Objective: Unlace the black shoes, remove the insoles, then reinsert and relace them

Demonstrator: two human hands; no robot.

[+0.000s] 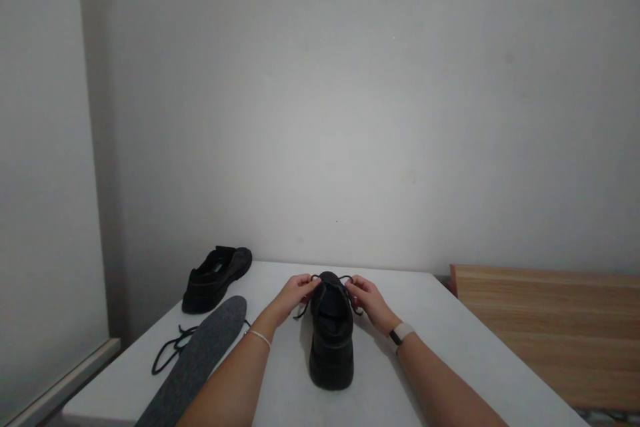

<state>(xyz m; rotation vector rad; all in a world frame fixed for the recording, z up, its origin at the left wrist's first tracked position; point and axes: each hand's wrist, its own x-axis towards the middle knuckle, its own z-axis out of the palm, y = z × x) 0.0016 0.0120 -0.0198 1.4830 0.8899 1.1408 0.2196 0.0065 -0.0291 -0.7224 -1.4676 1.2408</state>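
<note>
A black shoe [331, 340] stands on the white table [440, 347], heel toward me and toe pointing at the wall. My left hand [295, 293] pinches the shoe's black lace [320, 278] on the left side of the eyelets. My right hand [367, 300] pinches the lace's other end on the right side. Both hands sit close to the shoe's tongue, a thin bracelet on the left wrist and a watch band on the right.
A second black shoe [216, 278] lies at the table's far left corner. A grey insole [197, 360] and a loose black lace [173, 347] lie left of my left arm. A wooden board [550, 327] stands right of the table. A plain wall is behind.
</note>
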